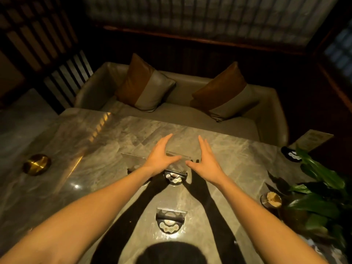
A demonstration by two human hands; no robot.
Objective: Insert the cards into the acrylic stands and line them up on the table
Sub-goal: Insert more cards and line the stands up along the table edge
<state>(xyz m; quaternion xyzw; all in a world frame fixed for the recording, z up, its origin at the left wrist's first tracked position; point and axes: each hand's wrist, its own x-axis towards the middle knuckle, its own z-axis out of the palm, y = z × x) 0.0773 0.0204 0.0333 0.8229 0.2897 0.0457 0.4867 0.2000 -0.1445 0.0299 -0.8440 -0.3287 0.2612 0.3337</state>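
Observation:
Three clear acrylic stands are on the marble table (91, 145). The nearest stand (171, 219) is upright with a dark patterned card in it. A second stand (176, 171) with a similar card is in the middle of the table. My left hand (161, 154) hovers over its left side and my right hand (204, 159) over its right side, both open with fingers spread, thumbs close to the stand's top edge. Whether they touch it is unclear. A third stand (133, 160), seemingly clear, is just left of my left hand.
A brass round object (36, 164) sits at the table's left. A potted plant (320, 195) and a small cup (270, 200) are at the right edge, with a dark card (291, 155) and a standing sign (312, 140) beyond. A sofa with two cushions (144, 84) faces the far edge.

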